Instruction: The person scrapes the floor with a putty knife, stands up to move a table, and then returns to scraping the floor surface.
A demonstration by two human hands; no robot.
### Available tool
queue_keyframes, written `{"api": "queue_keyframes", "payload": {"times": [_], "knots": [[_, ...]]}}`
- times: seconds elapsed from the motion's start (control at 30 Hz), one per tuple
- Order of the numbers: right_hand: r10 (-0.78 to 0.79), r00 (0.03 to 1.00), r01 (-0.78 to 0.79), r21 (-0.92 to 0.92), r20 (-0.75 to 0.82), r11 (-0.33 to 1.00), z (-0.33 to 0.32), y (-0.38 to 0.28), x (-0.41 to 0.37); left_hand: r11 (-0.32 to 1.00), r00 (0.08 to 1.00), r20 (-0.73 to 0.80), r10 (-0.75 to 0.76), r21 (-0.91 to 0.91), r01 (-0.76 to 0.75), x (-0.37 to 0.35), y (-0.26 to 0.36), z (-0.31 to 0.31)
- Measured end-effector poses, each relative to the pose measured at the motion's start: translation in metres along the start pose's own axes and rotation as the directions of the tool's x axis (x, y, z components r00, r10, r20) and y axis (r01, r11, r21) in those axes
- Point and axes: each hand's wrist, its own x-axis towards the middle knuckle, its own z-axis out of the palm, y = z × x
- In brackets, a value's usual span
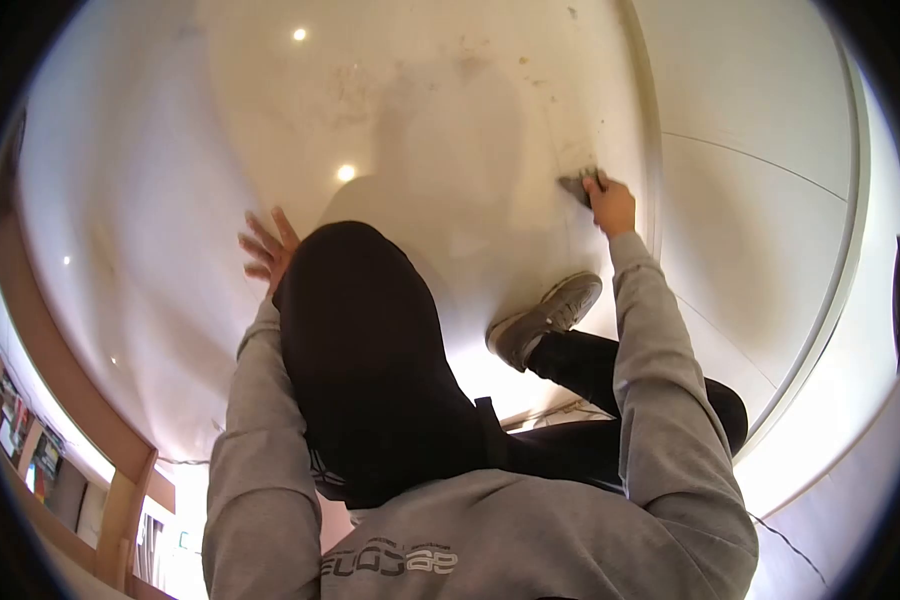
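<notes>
My right hand [613, 207] is closed around a small dark grey flat piece [574, 188], whose exact kind I cannot make out. That piece rests against the pale glossy floor [450, 120], close to a raised edge on the right. Brown smudges [350, 90] and small specks mark the floor farther forward. My left hand [268, 247] is beside my bent left knee, fingers spread and nothing in them. The knee hides part of its palm and wrist.
My shoe [550, 318] is planted between my arms. A pale strip [651, 120] borders the floor on the right, with light panels beyond it. Wooden shelving [120, 500] holding books stands at the lower left. A thin dark cable [790, 545] runs at lower right.
</notes>
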Motion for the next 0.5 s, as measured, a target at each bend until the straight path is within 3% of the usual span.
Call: {"api": "queue_keyframes", "payload": {"times": [0.03,0.1,0.17,0.2,0.27,0.3,0.33,0.37,0.43,0.5], "knots": [[0.205,0.965,-0.223,0.095,0.166,0.970,-0.038,-0.053,-0.010,0.999,0.998,0.059,0.032,-0.013,-0.032,-0.008,-0.002,-0.005],[0.323,0.929,-0.354,0.174,0.181,0.919,-0.048,-0.069,-0.016,0.998,1.000,0.009,0.019,-0.057,-0.019,-0.011,-0.002,0.002],[0.192,0.972,-0.205,0.082,0.137,0.975,-0.037,-0.050,-0.018,0.990,0.997,0.071,0.023,-0.141,-0.012,-0.005,0.002,-0.008],[0.210,0.971,-0.224,0.132,0.109,0.966,-0.036,-0.054,-0.023,0.988,0.999,0.052,0.015,-0.155,-0.007,0.004,0.004,-0.004],[0.225,0.969,-0.241,0.178,0.105,0.954,-0.032,-0.057,-0.019,0.999,0.997,-0.072,0.039,0.029,-0.037,-0.004,0.000,0.012],[0.229,0.967,-0.247,0.184,0.115,0.951,-0.037,-0.063,-0.011,0.999,0.998,-0.051,0.036,0.034,-0.034,-0.012,0.001,0.008],[0.378,0.913,-0.407,0.266,0.156,0.874,-0.045,-0.078,-0.014,0.998,1.000,0.013,0.025,-0.064,-0.024,-0.012,0.005,-0.007],[0.388,0.909,-0.417,0.270,0.154,0.868,-0.044,-0.071,-0.019,0.986,0.998,0.066,0.023,-0.164,-0.012,-0.009,0.009,-0.017],[0.205,0.962,-0.224,0.094,0.179,0.970,-0.044,-0.060,-0.015,0.995,1.000,0.022,0.003,-0.101,0.000,-0.006,0.009,0.002],[0.197,0.976,-0.211,0.175,0.094,0.962,-0.032,-0.060,-0.016,0.998,0.999,-0.013,-0.044,-0.034,0.043,0.002,0.006,0.011]]}}
